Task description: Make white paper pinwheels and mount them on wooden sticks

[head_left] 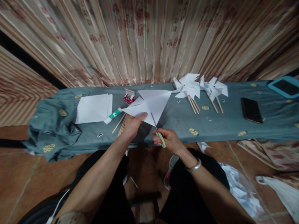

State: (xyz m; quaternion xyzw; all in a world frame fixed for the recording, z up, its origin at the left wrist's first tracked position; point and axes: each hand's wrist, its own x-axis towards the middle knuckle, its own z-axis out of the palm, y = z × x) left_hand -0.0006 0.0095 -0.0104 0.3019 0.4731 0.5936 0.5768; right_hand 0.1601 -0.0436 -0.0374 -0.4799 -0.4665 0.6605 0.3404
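"Head view: what does the left hand (132, 125) have?"

"Paper (155, 104). The thumb lies on top; the other fingers go underneath, mostly hidden, so the grip is closed on it."

"And the right hand (169, 140)?"

"Its fingers curl round the pale green handle of the scissors (162, 140). How far apart the blades stand, I can't tell; a blade lies over the paper's near corner."

"Where exactly is the paper?"

"Ahead of the hands, above the cloth (224, 124), with a slit in its left side. Its right tip comes close to a pinwheel (190, 85); whether they touch, I can't tell."

"What's on the left?"

"Sheets (92, 109) farthest over, then glue (113, 115) just beside them, sticks (119, 123) near the left hand, and a small red box (129, 97) behind."

"And the right?"

"That pinwheel, a second pinwheel (213, 90) beside it, then a phone (251, 110) and, farther along, a blue-framed tablet (286, 87). A curtain (149, 40) hangs behind."
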